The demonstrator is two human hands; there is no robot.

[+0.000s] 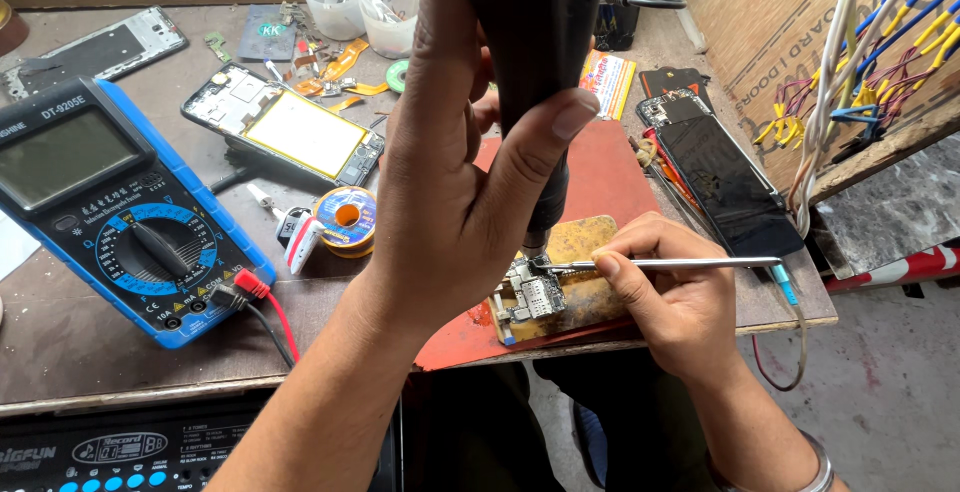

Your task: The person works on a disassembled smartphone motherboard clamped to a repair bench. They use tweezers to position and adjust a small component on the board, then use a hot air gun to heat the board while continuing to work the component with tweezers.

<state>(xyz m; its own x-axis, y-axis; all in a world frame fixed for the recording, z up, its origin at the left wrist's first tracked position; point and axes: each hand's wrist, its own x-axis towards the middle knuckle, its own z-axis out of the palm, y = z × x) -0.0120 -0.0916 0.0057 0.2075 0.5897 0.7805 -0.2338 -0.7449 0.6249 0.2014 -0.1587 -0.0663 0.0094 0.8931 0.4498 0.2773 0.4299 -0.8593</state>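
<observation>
The left hand (450, 192) wraps tight around a black hot-air tool (535, 72), nozzle down at the small circuit board (530, 297) on the red mat (600, 177). The right hand (670, 297) pinches tweezers (660, 264), tips on the board. I think a part is being heated; next comes a gentle lift. Behind the mat lies a bright orange packet (607, 82); left of it stands a blue meter (120, 207).

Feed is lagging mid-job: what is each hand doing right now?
Left hand: closed around the black hot-air tool, nozzle over the circuit board.
Right hand: closed on the metal tweezers, tips at the board.
</observation>
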